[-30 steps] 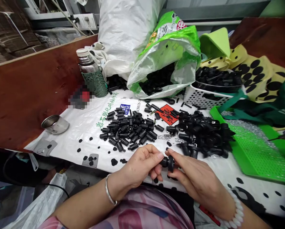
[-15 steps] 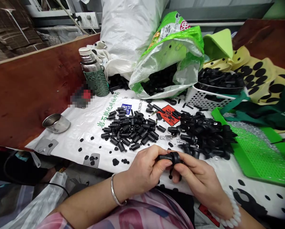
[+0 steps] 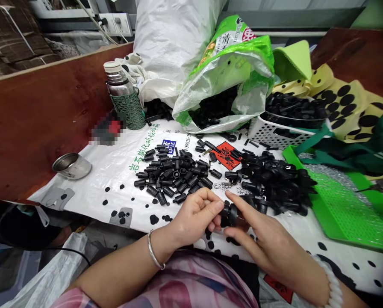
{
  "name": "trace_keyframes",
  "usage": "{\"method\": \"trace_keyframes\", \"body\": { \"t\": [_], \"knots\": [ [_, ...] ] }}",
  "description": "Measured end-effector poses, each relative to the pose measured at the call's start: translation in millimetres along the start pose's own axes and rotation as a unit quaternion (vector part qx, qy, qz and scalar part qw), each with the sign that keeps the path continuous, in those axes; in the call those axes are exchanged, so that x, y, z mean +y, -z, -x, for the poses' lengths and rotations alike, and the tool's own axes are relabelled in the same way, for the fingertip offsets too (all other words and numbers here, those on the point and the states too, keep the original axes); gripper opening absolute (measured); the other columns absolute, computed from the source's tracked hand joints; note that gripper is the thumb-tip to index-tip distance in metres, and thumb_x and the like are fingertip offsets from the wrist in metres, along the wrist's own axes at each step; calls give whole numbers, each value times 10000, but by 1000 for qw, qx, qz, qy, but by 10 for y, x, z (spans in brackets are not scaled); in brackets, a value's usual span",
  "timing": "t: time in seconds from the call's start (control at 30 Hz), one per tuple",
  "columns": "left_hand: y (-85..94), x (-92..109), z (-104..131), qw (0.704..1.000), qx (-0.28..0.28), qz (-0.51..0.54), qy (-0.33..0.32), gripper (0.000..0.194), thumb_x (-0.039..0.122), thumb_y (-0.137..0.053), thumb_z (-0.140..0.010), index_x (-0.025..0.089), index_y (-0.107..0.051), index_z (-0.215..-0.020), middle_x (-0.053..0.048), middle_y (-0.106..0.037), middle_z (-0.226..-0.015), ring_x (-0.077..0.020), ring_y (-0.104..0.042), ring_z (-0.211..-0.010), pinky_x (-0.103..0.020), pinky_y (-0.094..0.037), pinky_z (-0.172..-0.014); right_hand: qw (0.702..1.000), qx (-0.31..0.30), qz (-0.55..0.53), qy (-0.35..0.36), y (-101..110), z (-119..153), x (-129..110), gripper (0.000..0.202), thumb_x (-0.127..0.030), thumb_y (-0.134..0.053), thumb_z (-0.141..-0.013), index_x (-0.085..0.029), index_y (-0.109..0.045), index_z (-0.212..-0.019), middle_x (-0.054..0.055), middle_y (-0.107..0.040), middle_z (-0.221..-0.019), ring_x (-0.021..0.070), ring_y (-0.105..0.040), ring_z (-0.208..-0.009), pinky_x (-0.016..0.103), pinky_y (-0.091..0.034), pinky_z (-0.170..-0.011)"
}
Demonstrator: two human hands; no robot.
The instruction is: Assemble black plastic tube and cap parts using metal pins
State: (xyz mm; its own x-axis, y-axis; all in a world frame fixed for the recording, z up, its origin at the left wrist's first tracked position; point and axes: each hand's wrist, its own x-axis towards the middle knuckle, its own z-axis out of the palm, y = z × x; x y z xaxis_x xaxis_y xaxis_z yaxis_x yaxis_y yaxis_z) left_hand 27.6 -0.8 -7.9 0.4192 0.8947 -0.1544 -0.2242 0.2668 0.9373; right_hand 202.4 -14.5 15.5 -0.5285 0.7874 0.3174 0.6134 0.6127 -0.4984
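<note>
My left hand (image 3: 198, 218) pinches a black plastic part (image 3: 231, 214) between thumb and fingertips; the fingers cover its near end. My right hand (image 3: 265, 239) is around the part's other end, thumb and fingers spread apart; whether it touches the part I cannot tell. Beyond my left hand lies a pile of small black ribbed cylinders (image 3: 175, 173). Larger black parts with round collars and some metal bits form a second pile (image 3: 278, 182) beyond my right hand.
A steel cup (image 3: 72, 167) and a thermos (image 3: 125, 100) stand at the left. Behind the piles are an open green-white bag (image 3: 258, 64) of black parts and a white basket (image 3: 275, 137) holding a bowl of them. A green tray (image 3: 355, 205) lies right.
My right hand has loosened from the part and its fingers have spread. My left hand has shifted slightly, still holding the part, which is turned differently.
</note>
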Motion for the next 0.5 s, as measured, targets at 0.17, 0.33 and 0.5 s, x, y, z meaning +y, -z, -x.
{"method": "trace_keyframes", "body": {
  "t": [0.17,0.33,0.5],
  "knots": [
    [40,32,104,997,-32,-46,-46,289,439,-552,-827,162,-479,-868,18,-502,-670,-76,-458,-552,-195,-376,-523,1000,-5,-11,0,-75,10,-43,374,-401,-357,-944,-127,-552,-1105,59,-689,-696,156,-643,-561,239,-501,-495],
    [34,58,158,986,-10,-132,-98,253,397,-544,-847,160,-512,-930,10,-492,-700,-88,-433,-593,-209,-360,-553,959,-130,-189,-168,-15,-10,-110,601,-491,-177,-956,-168,-552,-616,3,-540,-452,98,-519,-385,193,-412,-384],
    [13,90,36,1000,-3,0,-12,411,553,-584,-764,165,-475,-845,36,-505,-575,-75,-470,-483,-186,-354,-472,999,-8,-7,-43,80,-8,-57,589,-574,-328,-897,-98,-527,-1182,75,-683,-724,147,-603,-523,244,-480,-462]
  ]
}}
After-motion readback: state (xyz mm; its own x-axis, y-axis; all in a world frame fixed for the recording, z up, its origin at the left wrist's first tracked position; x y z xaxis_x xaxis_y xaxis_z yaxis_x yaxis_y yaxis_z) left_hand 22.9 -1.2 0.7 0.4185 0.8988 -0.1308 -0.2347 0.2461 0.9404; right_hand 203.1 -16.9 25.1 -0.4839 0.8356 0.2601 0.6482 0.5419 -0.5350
